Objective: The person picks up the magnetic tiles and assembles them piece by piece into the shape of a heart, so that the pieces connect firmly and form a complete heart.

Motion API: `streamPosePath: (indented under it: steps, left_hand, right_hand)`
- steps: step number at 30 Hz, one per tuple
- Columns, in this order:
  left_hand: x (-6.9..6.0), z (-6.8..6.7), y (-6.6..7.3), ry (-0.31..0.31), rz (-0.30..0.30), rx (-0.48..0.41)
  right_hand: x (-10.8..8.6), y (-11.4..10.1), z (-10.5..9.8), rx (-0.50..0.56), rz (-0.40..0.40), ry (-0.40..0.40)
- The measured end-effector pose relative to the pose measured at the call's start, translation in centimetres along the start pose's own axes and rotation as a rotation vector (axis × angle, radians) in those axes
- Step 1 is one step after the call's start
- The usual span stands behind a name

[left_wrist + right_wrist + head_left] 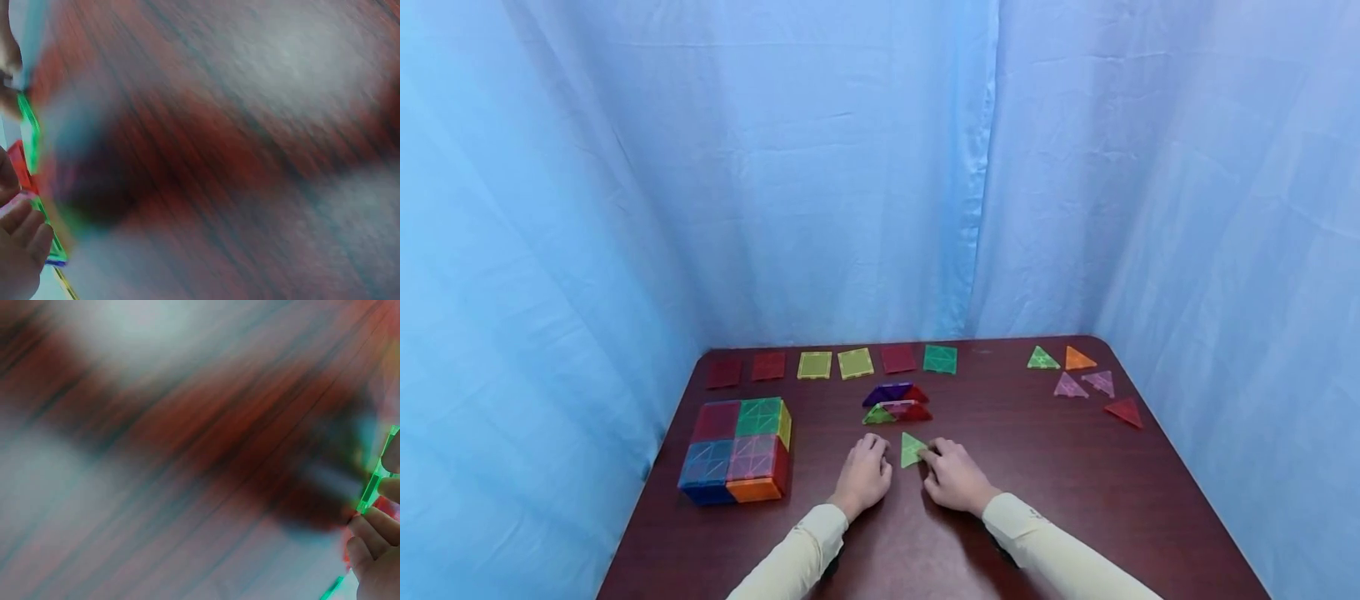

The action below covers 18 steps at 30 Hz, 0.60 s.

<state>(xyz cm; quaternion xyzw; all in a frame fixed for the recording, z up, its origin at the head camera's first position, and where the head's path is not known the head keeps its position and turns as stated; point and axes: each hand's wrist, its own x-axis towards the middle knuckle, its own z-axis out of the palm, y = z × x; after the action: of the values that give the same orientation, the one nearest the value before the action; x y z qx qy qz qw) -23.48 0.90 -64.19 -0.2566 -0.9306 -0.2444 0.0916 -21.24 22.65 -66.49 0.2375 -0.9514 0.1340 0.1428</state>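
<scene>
Between the two hands a light green triangle tile [911,449] is pinched at its right edge by the fingers of my right hand [953,475]; the right wrist view also shows this green tile [371,489] at the fingers. My left hand [863,473] rests just left of the tile, apart from it, with loosely bent fingers and nothing visible in them. Behind the hands stand two low rows of joined triangles, a front one in green, pink and red [898,411] and a rear one in purple and red [891,392].
A block of coloured square tiles [758,457] stands at the left. Several flat squares, among them a yellow one [814,365] and a green one [940,359], line the back edge. Loose triangles, including an orange one [1079,358] and a red one [1125,412], lie at the back right.
</scene>
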Motion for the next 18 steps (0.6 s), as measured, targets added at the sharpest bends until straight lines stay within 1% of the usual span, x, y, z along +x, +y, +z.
streamPosePath:
  steps: [2, 5, 9, 14, 16, 18]
  left_hand:
    - [0.1, 0.1, 0.4, -0.025, 0.052, 0.020]
    - [0.2, 0.1, 0.9, -0.068, 0.110, 0.058]
    - [0.2, 0.2, 0.9, -0.123, 0.151, 0.124]
    - [0.4, 0.0, 0.5, -0.185, 0.217, 0.206]
    - [0.5, -0.1, 0.4, -0.196, 0.244, 0.227]
    - [0.6, -0.3, 0.3, -0.204, 0.259, 0.239]
  right_hand:
    - [0.6, -0.9, 0.1, 0.005, 0.001, -0.031]
    - [1.1, -1.8, 0.1, 0.013, 0.003, -0.060]
    - [1.0, -1.9, 0.3, 0.027, 0.005, -0.067]
    - [0.4, -0.8, 0.4, 0.074, 0.026, -0.063]
    - [0.1, 0.1, 0.2, 0.085, 0.045, -0.039]
    - [-0.1, 1.5, -0.3, 0.087, 0.085, -0.012]
